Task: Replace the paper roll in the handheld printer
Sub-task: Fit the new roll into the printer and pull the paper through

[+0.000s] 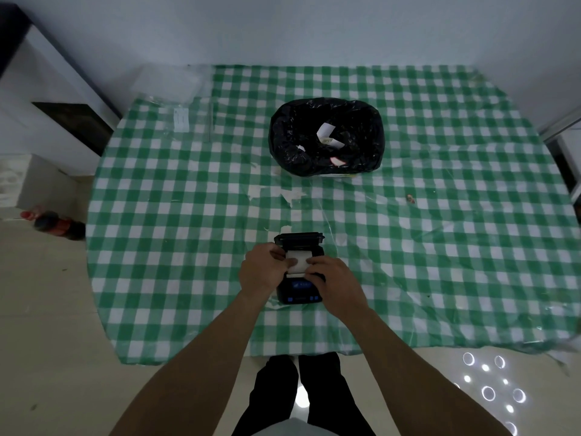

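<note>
A small black handheld printer (300, 294) lies on the green checked tablecloth near the table's front edge, its lid (298, 239) hinged open and standing at the far end. A white paper roll (299, 262) sits in the open compartment. My left hand (262, 272) grips the printer's left side, with the thumb resting on the roll. My right hand (333, 278) covers the printer's right side, its fingertips on the roll's right edge. The printer's blue front panel shows between my wrists.
A bin lined with a black bag (327, 136), holding white paper scraps, stands at the table's middle back. Clear plastic packaging (179, 99) lies at the back left corner. Torn white patches (279, 193) mark the cloth. A dark bottle (53, 223) lies on the floor, left.
</note>
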